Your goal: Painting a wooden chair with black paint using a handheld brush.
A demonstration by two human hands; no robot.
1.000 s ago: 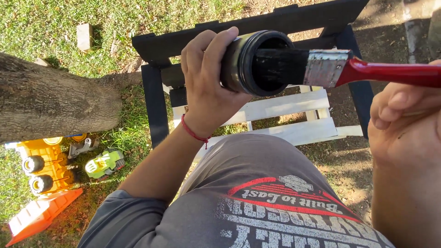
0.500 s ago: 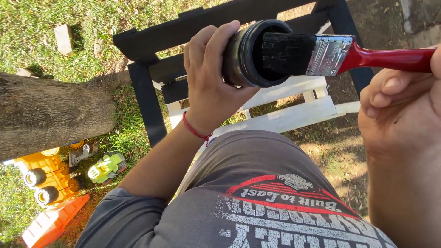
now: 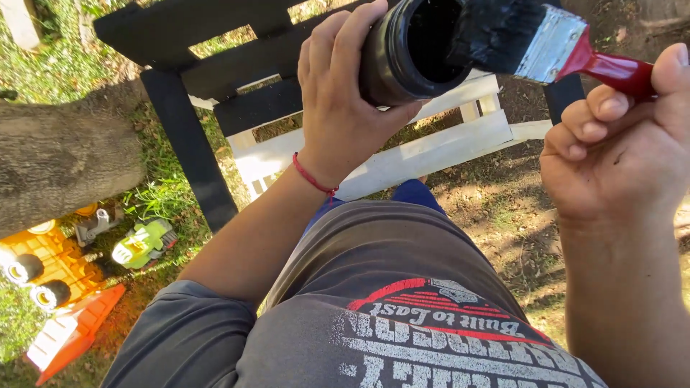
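Note:
My left hand (image 3: 343,100) grips a round black paint jar (image 3: 410,50), tilted so its open mouth faces me. My right hand (image 3: 618,151) holds a paintbrush (image 3: 546,44) by its red handle. The brush has a metal ferrule and bristles loaded with black paint, and the bristles rest at the jar's mouth. Below both hands stands a slatted wooden chair (image 3: 201,144), its back and one leg black, its seat slats (image 3: 431,151) white. A red string sits on my left wrist.
A thick log (image 3: 65,165) lies at the left on grass. Orange and green toy trucks (image 3: 79,266) sit at the lower left. Bare dirt (image 3: 503,215) spreads under the chair at the right. My grey shirt fills the bottom of the view.
The jar and brush have come closer and higher in view. The brush bristles have moved from across the jar's mouth toward its right rim. The chair looks larger as the view shifted down.

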